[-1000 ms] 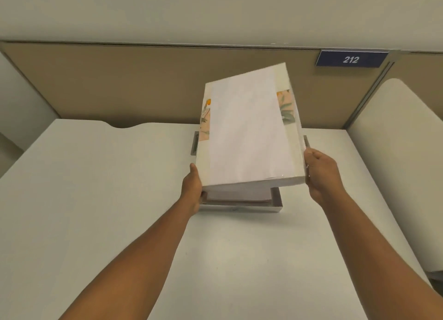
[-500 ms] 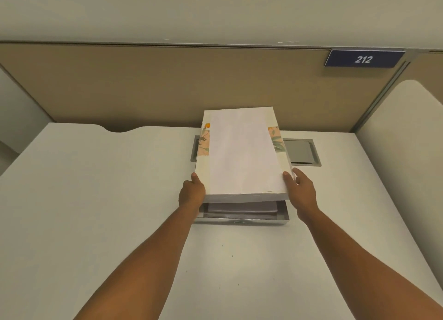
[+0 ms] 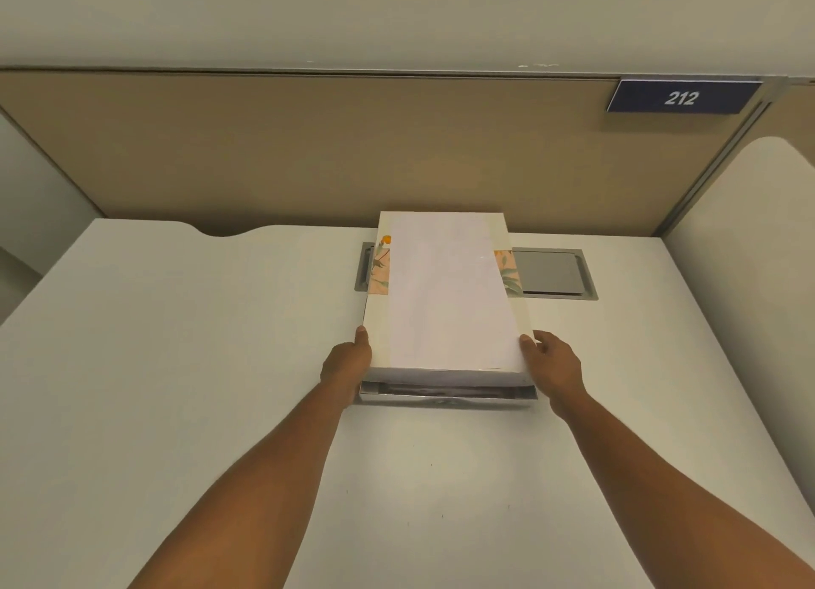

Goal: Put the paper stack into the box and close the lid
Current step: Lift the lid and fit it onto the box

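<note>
White card lid, faced with a plain sheet and showing floral print at both long edges, is lowered onto the shallow box on the pale desk. The lid's far end lies low, as if hinged there, while its near edge stands slightly above the box's front wall, so a narrow gap remains. Through this gap a dark band is visible; it is probably the paper stack already lying inside, though the slot is too thin to confirm this.

Left hand presses against the lid's near-left corner, thumb on the upper edge and the remaining fingers hidden beneath or behind, so their grip cannot be told. Right hand rests at the near-right corner with fingers loosely spread, the thumb touching the lid's edge rather than clamping it. Placing one hand at each corner keeps the lid square to the box walls as it descends and prevents it from catching on one side.

Behind the box, a grey recessed panel is set into the desk, and a sign reading 212 hangs on the tan partition. Insertion appears finished; seating the front edge is what remains.
</note>
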Available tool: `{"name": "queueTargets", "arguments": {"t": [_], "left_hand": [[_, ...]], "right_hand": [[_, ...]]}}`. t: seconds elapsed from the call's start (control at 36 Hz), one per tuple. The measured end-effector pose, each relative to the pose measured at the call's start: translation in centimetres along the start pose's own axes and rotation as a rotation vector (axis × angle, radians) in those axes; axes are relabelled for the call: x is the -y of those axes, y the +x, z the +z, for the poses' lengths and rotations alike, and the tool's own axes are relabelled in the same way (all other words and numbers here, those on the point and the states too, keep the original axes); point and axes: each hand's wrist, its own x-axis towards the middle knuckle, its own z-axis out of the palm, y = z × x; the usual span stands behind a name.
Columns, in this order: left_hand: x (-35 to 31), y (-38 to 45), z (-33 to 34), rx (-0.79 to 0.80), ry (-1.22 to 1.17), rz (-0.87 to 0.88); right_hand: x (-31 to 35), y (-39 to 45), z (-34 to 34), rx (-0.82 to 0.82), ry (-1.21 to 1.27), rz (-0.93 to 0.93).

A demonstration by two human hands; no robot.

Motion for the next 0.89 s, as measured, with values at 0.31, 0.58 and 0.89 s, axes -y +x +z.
{"name": "queueTargets", "arguments": {"t": [0.31, 0.58, 0.89], "left_hand": [[2.5, -2.6, -1.9, 0.186, -0.188, 0.023], [5.6, -4.0, -2.1, 0.232, -0.115, 0.021], [9.1, -4.9, -1.8, 0.127, 0.021, 0.082]], "right_hand": [[-1.4, -2.3, -0.8, 0.058, -0.080, -0.006], [-2.5, -4.7, -1.0, 0.158, -0.096, 0.112], [-5.1, -7.2, -0.6, 0.150, -0.292, 0.122]]}}
